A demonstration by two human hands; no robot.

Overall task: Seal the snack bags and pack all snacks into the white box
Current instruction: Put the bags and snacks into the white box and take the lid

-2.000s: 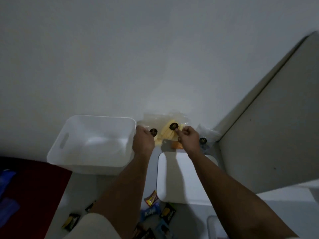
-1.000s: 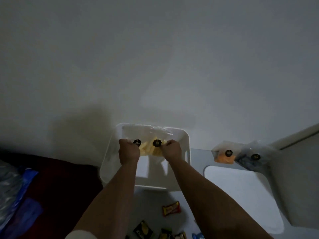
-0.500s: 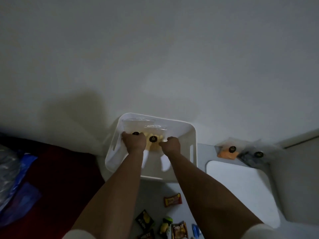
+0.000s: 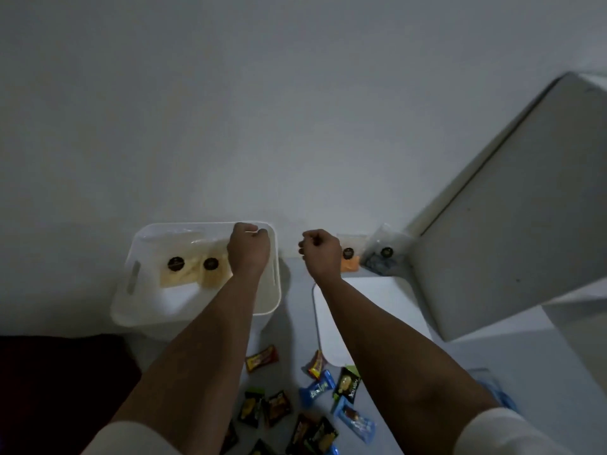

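We see two clear snack bags lying inside the white box. Our left hand hovers over its right side, fingers curled, empty. Our right hand, likewise curled and empty, hangs beside an orange snack bag.

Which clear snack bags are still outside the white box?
The orange-filled bag and the dark-filled bag, lying right of the right hand. The two yellow-filled bags already lie inside the white box.

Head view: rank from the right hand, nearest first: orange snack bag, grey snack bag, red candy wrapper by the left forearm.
From the right hand:
1. Orange snack bag, just to its right by the wall.
2. Grey snack bag, further right, beside the orange one.
3. Red candy wrapper, low, beside the left forearm.
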